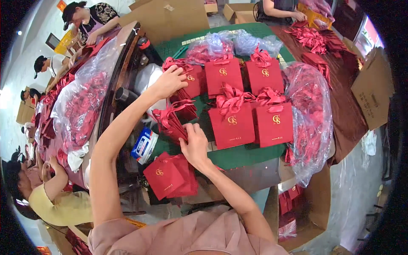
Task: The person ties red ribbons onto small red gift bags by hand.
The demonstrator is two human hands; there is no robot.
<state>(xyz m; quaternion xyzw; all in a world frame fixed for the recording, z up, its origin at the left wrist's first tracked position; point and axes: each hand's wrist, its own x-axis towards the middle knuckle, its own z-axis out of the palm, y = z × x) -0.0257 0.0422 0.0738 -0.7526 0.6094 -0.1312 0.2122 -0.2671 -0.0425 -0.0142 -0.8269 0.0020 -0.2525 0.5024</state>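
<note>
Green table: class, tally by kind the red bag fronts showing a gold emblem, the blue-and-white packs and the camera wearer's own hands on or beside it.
Red bag fronts: 6
Blue-and-white pack: 1
Own hands, left hand and right hand: 2
Total: 9

The view comes from the left of two fisheye cameras on the person's head, looking down and forward over a green mat (238, 160). It sits close: the left hand (169, 81) and right hand (196, 144) show near the middle, the wearer's shirt (178, 236) along the bottom. Toward the far left, people (55, 66) seem small and bent, hard to judge.
</note>
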